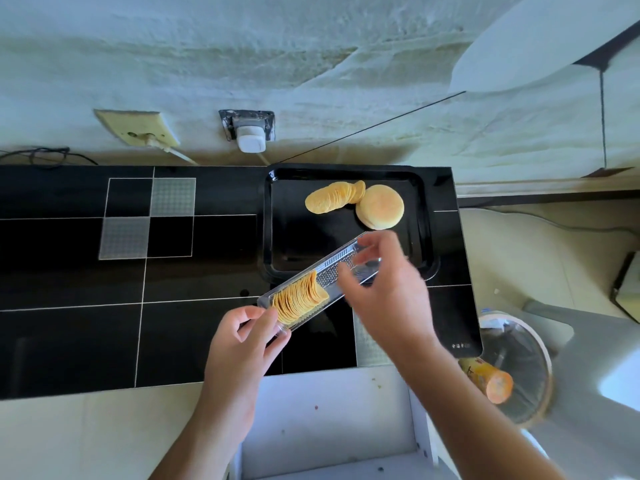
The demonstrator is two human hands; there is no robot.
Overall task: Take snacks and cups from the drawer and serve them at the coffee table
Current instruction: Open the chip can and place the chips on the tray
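Holding one clear plastic chip tray (320, 280) slantwise above the black tiled desk (69, 323), two hands share the work. The left hand (242, 344) pinches the tray's near end between thumb and curled fingers. The right hand (384, 289) sits over the far end with fingers loosely bent; motion blur hides whether it pinches the tray or a chip, so its grip cannot be told. One short row of chips (298, 301) stands on edge in the tray's near half; the far half shows bare ribbed plastic.

One black serving tray (273, 237) lies on the desk by the wall, under the chip tray's far end. On it are two piles: a fanned row of chips (332, 197) and a flat stack (380, 206) touching it on the right; single chips are too packed to count.

One open white drawer (329, 410) sits below the desk edge, its front cut off by the frame. One orange snack tube (488, 379) rests in a bin (533, 358) at the right, partly hidden by the right forearm. Two wall sockets (247, 129) sit above the desk.
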